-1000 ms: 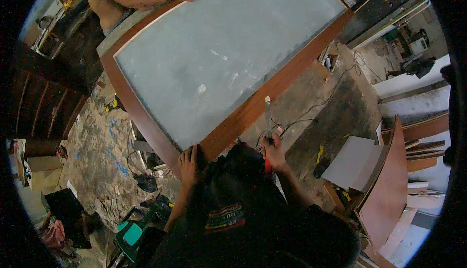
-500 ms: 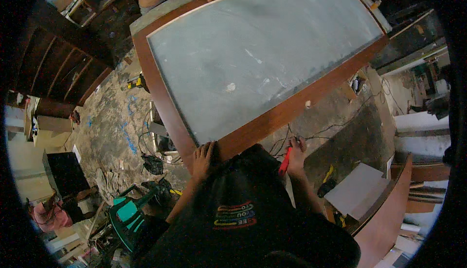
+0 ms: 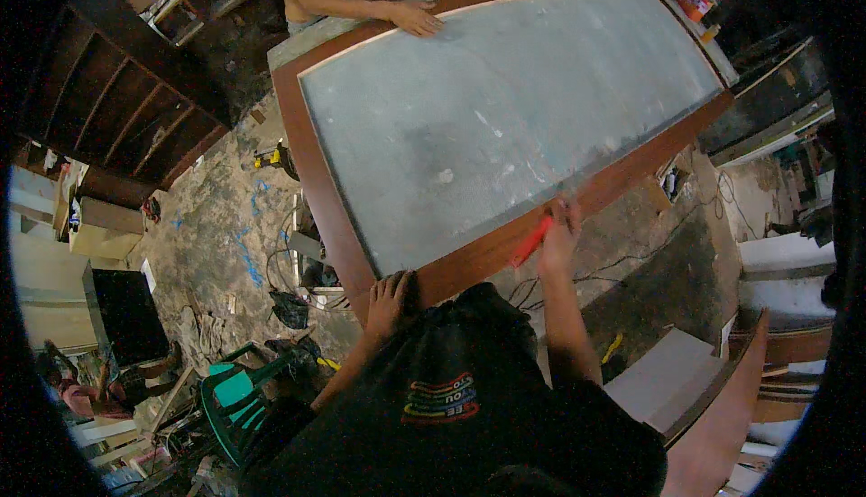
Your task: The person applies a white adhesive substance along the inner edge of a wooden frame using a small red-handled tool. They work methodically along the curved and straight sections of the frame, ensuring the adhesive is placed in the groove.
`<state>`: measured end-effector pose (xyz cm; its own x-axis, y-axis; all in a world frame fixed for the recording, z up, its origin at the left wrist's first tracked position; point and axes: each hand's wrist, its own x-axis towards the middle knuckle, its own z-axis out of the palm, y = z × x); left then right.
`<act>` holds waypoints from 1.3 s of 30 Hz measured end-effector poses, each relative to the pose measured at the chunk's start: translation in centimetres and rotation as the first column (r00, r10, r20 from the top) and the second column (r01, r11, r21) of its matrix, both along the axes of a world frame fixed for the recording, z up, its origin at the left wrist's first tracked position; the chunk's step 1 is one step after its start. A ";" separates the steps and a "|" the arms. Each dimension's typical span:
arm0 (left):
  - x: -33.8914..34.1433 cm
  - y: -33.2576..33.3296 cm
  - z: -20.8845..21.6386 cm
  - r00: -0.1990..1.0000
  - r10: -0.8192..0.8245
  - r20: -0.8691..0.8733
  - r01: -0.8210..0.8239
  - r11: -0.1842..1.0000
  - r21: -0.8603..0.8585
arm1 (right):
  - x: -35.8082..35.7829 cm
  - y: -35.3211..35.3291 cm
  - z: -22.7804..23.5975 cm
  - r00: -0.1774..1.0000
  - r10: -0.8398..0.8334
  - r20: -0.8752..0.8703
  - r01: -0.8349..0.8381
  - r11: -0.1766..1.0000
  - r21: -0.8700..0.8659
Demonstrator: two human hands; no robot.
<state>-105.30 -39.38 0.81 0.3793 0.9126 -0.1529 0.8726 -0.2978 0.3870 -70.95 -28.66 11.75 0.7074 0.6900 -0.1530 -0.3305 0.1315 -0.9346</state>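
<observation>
The framed panel, a grey sheet [image 3: 532,100] set inside a brown wooden frame [image 3: 483,258], occupies the center and upper right of the view. It lies at a slant, its near corner pointing down toward the person's black shirt [image 3: 442,344].

Left hand [image 3: 386,303]: positioned at the near corner of the frame, just below the center. The fingers are extended and laid on the wood, unclenched.

Right hand [image 3: 561,235]: positioned at the near rail, right of center. The fingers are clenched around a red-handled tool [image 3: 532,243]. The red handle projects toward the lower left; the working end cannot be made out.

Co-worker's hand [image 3: 415,19]: at the far edge of the panel, top center, fingers extended over the frame and sheet.

Surroundings: an orange container [image 3: 695,3] stands near the panel's upper right corner. Dark shelving [image 3: 126,105] occupies the upper left. A yellow-and-black tool [image 3: 273,156] lies on the floor left of the frame. A green chair [image 3: 233,389] is at the lower left. A pale board [image 3: 663,375] and a curved brown panel [image 3: 722,416] are at the lower right.
</observation>
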 end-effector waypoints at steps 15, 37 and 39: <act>0.1 -0.1 1.9 0.986 0.033 0.166 -0.059 0.986 0.155 | -10.3 30.6 2.1 0.677 0.733 -0.063 -0.736 0.675 -0.057; -0.3 -0.8 -2.5 0.995 0.093 -0.022 -0.092 0.996 0.020 | -1.0 1.3 -10.0 0.737 -0.184 0.650 0.406 0.890 -0.209; 0.1 -0.4 -3.5 0.983 -0.019 -0.184 0.049 0.986 0.162 | 0.4 -2.2 -12.2 0.874 -0.130 0.467 0.325 0.872 -0.366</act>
